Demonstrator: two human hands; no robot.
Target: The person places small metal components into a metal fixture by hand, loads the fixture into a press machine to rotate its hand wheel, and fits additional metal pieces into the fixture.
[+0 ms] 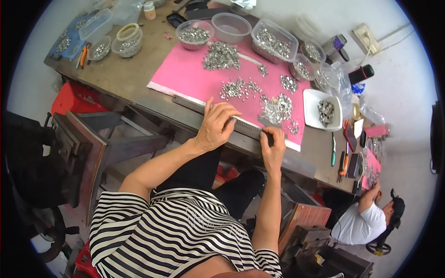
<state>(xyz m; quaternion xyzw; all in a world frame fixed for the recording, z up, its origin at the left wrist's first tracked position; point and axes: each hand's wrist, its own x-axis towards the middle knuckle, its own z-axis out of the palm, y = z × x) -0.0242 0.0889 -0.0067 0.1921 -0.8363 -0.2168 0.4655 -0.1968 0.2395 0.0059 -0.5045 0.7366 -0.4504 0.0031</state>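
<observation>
Left hand [215, 125] lies flat, fingers spread over the grey metal strip [245, 126] at the near edge of the pink mat [185, 69]. Right hand [273, 146] pinches the strip's right end, fingers closed. Strip looks stiff, thin, likely slippery; grip the ends. Small metal parts [238, 88] just beyond on the surface [125, 74].
</observation>
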